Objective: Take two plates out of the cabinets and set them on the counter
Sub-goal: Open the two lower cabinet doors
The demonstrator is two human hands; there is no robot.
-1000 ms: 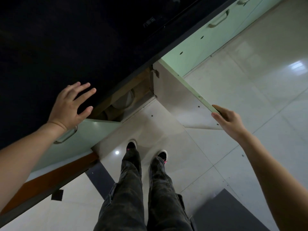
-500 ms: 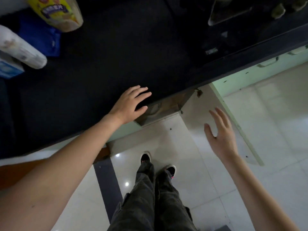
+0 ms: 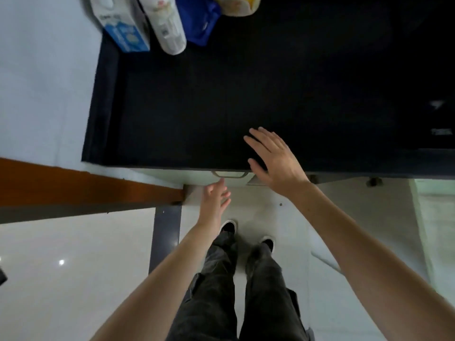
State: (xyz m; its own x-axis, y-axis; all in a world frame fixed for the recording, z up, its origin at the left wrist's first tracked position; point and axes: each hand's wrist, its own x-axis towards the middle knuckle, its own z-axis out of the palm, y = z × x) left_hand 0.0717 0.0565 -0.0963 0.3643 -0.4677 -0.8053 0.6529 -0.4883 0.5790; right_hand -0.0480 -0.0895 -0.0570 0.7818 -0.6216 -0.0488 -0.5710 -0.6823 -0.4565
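No plate shows in the head view. The black counter [image 3: 246, 94] fills the upper middle. Below its front edge runs a pale green cabinet front with a metal handle [image 3: 230, 174]. My left hand [image 3: 216, 200] is open, its fingertips just under that handle and not gripping it. My right hand [image 3: 275, 161] is open, palm down, spread over the counter's front edge to the right of the handle. An open cabinet door [image 3: 369, 217] swings out over the floor at the right; the counter edge hides the cabinet's inside.
At the counter's far left corner stand a blue and white box [image 3: 123, 28], a white bottle [image 3: 167, 25], a blue bag [image 3: 199, 18] and a yellow packet [image 3: 236, 6]. A brown wooden ledge [image 3: 73, 185] juts in at the left. My legs and shoes stand on glossy floor tiles.
The view has swung left along the counter. My left hand dropped from the counter edge to just under the handle. My right hand left the open door and rose over the counter edge.
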